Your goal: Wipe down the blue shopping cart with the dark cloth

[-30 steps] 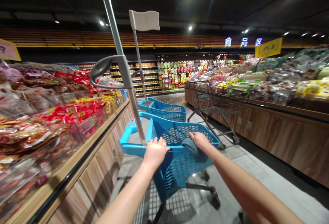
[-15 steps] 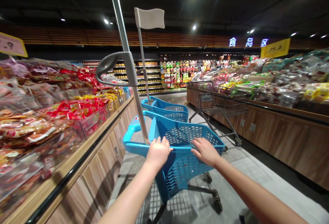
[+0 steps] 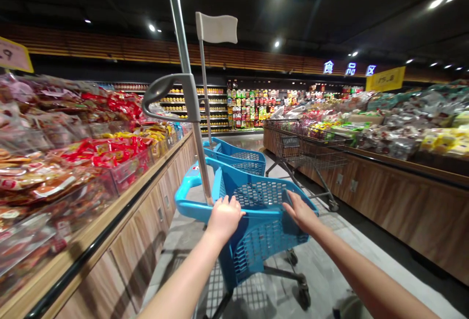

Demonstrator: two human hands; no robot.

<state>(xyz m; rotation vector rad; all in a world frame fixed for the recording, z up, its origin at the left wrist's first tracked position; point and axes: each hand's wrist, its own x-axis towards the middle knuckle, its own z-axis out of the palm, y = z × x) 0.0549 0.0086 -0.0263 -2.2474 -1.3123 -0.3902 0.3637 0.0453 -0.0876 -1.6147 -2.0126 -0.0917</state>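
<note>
Supermarket aisle: empty blue plastic shopping cart (image 3: 256, 211) points down it; left hand (image 3: 224, 216) and right hand (image 3: 302, 214) grasp its rim.

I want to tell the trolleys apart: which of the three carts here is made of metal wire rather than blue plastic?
The wire cart parked by the right-hand counter. The two blue plastic carts stand mid-aisle.

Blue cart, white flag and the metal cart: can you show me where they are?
blue cart (image 3: 256, 241): head view, on its mesh basket wall.
white flag (image 3: 217, 28): head view, middle of the flag.
metal cart (image 3: 304, 143): head view, on its wire basket side.
</note>
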